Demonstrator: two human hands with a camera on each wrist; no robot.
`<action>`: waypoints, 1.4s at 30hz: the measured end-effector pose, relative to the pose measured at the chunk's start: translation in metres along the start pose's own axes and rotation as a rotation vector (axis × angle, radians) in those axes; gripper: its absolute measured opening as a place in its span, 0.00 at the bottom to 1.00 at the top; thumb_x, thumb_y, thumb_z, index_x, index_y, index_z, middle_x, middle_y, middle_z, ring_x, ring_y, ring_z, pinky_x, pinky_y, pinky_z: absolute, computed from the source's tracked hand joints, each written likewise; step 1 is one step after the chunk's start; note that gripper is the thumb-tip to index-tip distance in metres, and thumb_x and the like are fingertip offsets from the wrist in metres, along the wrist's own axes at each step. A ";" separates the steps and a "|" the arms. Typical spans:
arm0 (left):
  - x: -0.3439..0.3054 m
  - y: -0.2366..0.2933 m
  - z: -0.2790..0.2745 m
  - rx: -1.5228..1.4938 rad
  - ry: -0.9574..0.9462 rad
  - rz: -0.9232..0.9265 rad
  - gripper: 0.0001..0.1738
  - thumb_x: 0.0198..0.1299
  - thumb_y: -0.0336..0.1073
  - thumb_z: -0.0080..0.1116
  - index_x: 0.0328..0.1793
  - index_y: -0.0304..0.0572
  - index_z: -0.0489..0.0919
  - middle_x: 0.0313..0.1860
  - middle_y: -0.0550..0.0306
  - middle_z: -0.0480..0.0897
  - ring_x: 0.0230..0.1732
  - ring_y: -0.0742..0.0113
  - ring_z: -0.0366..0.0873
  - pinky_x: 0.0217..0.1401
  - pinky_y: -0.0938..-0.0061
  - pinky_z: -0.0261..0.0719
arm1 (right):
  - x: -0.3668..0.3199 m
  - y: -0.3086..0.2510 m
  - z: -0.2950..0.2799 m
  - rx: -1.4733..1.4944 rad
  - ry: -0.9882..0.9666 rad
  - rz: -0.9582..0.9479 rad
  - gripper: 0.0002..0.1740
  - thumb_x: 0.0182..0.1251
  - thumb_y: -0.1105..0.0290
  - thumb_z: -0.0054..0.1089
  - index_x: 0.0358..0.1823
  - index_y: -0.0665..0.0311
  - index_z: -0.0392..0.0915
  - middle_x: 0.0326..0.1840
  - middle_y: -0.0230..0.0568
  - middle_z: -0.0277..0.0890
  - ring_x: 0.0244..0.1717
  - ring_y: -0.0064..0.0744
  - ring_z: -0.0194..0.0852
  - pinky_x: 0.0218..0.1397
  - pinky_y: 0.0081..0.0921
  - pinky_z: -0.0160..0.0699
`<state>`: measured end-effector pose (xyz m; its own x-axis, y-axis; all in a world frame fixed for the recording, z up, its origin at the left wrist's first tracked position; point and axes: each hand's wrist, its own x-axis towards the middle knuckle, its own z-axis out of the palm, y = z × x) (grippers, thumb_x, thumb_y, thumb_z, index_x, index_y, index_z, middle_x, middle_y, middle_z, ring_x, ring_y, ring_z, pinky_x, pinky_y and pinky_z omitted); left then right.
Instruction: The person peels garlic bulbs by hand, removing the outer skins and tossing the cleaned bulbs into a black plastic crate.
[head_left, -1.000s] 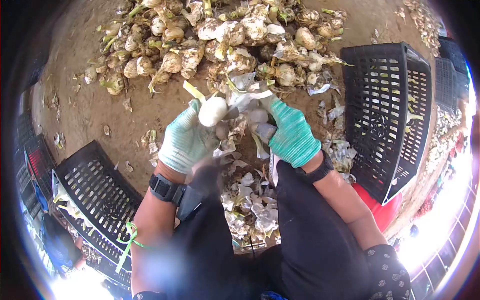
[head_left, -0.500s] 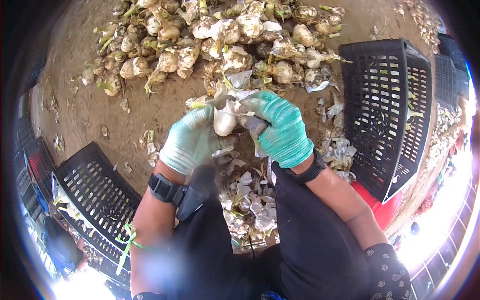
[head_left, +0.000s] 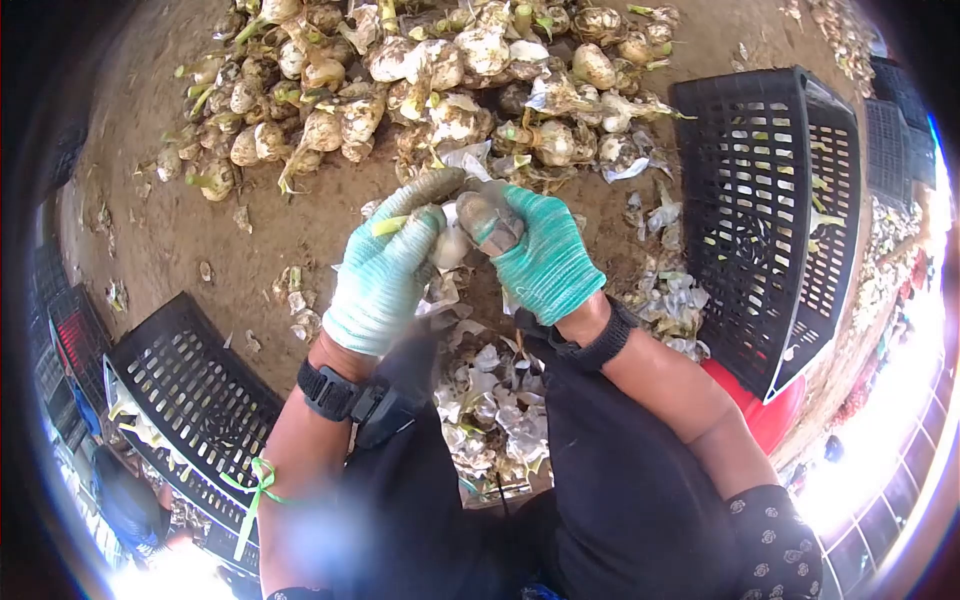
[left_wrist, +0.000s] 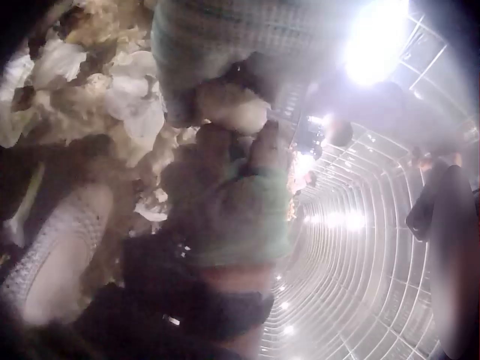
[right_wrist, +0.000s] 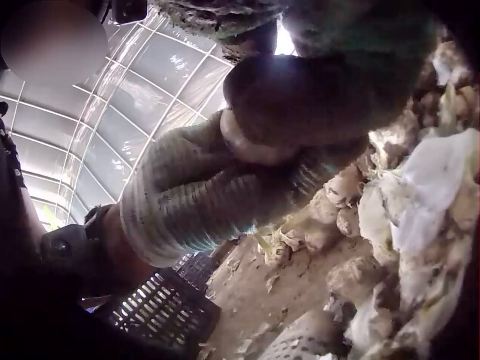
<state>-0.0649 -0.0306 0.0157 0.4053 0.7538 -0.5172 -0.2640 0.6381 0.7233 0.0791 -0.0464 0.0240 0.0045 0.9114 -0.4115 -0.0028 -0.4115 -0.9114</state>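
A peeled-looking white garlic bulb (head_left: 455, 246) with a short green-yellow stalk is between the two gloved hands, at the centre of the head view. My left hand (head_left: 378, 280) grips it from the left, the stalk standing out between the fingers. From the other side my right hand (head_left: 548, 258) pinches at the bulb, its darkened thumb and fingers curled against it. Part of the bulb (left_wrist: 236, 110) shows pale between both gloves in the left wrist view. In the right wrist view a dark thumb covers most of the bulb (right_wrist: 247, 142).
A heap of soiled garlic bulbs (head_left: 440, 70) lies on the earth floor ahead. Black plastic crates stand at the right (head_left: 745, 190) and left (head_left: 190, 375). Papery peelings (head_left: 500, 405) cover the ground between the legs. Something red (head_left: 752, 408) sits below the right crate.
The hands have come closer together around the bulb. The right hand has moved left and turned, its fingers now curled at the bulb; the loose skin it held out earlier no longer shows.
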 end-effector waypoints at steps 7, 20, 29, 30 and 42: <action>-0.001 0.000 -0.004 0.096 -0.037 -0.002 0.25 0.57 0.40 0.49 0.57 0.30 0.65 0.51 0.49 0.72 0.51 0.66 0.70 0.54 0.76 0.67 | -0.002 0.017 -0.006 -0.135 0.012 -0.125 0.11 0.50 0.77 0.54 0.38 0.71 0.74 0.21 0.40 0.71 0.21 0.24 0.67 0.28 0.21 0.69; -0.002 -0.001 -0.010 0.135 0.009 0.029 0.26 0.56 0.38 0.51 0.57 0.27 0.64 0.50 0.48 0.72 0.49 0.64 0.72 0.53 0.74 0.70 | -0.001 0.010 -0.006 -0.268 -0.046 -0.247 0.11 0.51 0.77 0.51 0.37 0.71 0.75 0.31 0.51 0.73 0.30 0.42 0.72 0.36 0.29 0.70; -0.003 -0.007 -0.021 -0.487 -0.124 -0.078 0.27 0.52 0.39 0.56 0.54 0.30 0.66 0.45 0.48 0.75 0.39 0.63 0.77 0.42 0.74 0.76 | -0.008 0.004 -0.021 0.448 -0.116 0.345 0.14 0.62 0.72 0.46 0.47 0.70 0.70 0.29 0.35 0.73 0.25 0.18 0.70 0.24 0.12 0.69; -0.004 -0.004 -0.026 -0.506 -0.142 -0.074 0.30 0.49 0.39 0.59 0.55 0.31 0.65 0.47 0.46 0.74 0.42 0.60 0.76 0.41 0.70 0.78 | -0.007 0.010 -0.025 0.539 -0.082 0.338 0.14 0.62 0.72 0.46 0.47 0.70 0.70 0.30 0.36 0.73 0.25 0.19 0.70 0.24 0.13 0.69; -0.006 0.004 -0.017 -0.153 -0.020 -0.031 0.25 0.45 0.26 0.58 0.53 0.28 0.69 0.48 0.49 0.75 0.48 0.64 0.73 0.54 0.73 0.69 | -0.002 0.002 -0.022 -0.173 -0.115 -0.110 0.16 0.49 0.79 0.55 0.43 0.66 0.74 0.29 0.40 0.75 0.28 0.19 0.71 0.34 0.17 0.71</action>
<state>-0.0832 -0.0303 0.0140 0.4320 0.7311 -0.5281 -0.3803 0.6786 0.6284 0.1012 -0.0490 0.0228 -0.1187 0.9413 -0.3159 0.1631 -0.2953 -0.9414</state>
